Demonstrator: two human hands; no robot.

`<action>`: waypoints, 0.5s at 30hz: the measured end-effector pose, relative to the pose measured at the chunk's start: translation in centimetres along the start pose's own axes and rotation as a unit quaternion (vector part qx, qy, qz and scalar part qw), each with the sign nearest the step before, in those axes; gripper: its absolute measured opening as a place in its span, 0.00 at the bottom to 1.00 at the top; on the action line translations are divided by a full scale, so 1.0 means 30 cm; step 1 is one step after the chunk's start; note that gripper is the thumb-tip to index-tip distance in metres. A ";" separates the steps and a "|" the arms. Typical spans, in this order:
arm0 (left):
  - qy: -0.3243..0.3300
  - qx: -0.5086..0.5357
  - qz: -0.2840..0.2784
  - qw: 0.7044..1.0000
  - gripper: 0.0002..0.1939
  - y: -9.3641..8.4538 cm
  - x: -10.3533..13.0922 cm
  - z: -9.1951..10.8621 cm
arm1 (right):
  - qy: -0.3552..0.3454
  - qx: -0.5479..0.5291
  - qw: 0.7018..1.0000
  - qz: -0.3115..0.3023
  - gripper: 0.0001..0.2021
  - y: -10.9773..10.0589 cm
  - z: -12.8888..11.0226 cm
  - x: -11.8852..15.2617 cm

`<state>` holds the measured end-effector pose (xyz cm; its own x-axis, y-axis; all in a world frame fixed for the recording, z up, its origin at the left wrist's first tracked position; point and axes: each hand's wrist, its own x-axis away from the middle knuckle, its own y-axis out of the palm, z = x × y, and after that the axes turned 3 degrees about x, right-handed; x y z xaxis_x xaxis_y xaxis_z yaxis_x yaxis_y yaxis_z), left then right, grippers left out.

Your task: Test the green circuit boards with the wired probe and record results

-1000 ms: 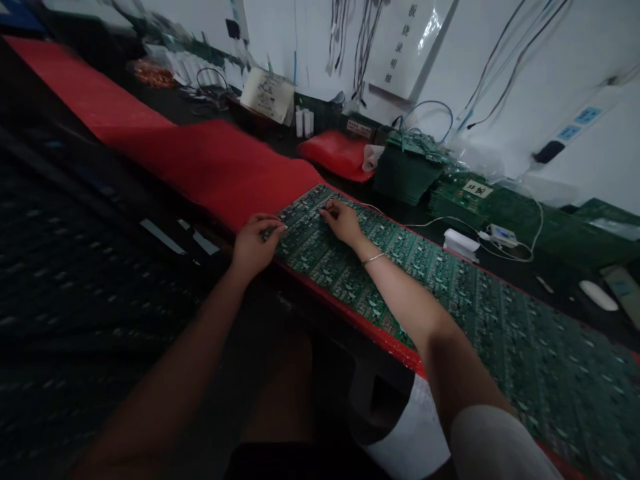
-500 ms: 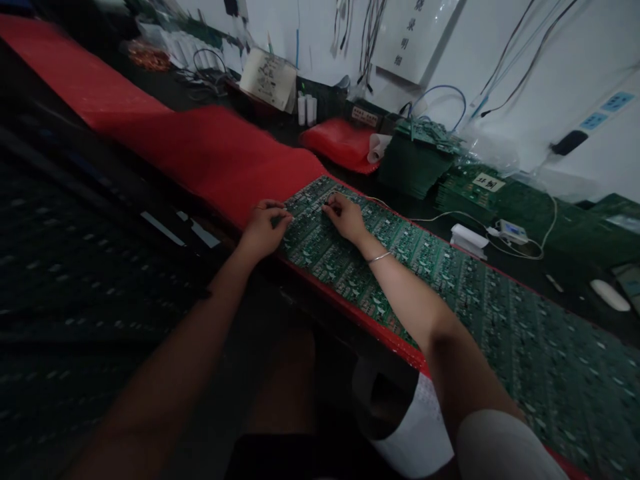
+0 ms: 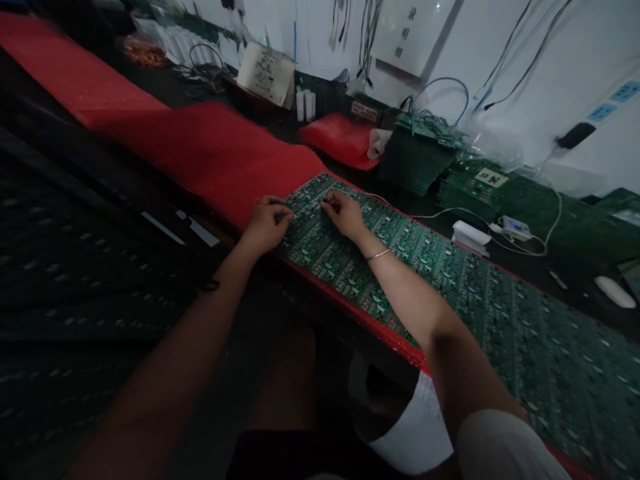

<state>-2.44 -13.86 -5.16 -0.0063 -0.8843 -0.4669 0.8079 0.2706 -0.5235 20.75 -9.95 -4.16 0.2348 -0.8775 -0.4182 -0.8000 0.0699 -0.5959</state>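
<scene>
Green circuit boards, densely fitted with small parts, lie in a long row on the bench. At the row's left end, my left hand rests by the board edge with thumb and fingertips together; whatever is between them is hidden. My right hand, to its right, is closed in a pinch low over the same board. A thin white cable runs across the boards into this pinch, and its tip is covered by the fingers.
Red sheeting covers the bench to the left and shows under the boards. Behind stand stacked green boards, a red bag and a small white device with a screen. A white mouse lies at the right.
My left fingers have drawn slightly closer together. My right hand keeps its pinch in nearly the same spot; the view has shifted a little.
</scene>
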 end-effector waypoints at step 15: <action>0.035 -0.090 -0.062 0.993 0.03 0.040 -0.056 -0.002 | -0.016 0.042 0.999 -0.005 0.05 0.007 0.013 -0.003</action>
<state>-1.48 -12.03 -5.05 -0.1455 -0.8882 -0.4358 0.6798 0.2303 -0.6963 20.80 -9.67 -4.52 0.2621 -0.8624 -0.4331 -0.7492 0.1010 -0.6546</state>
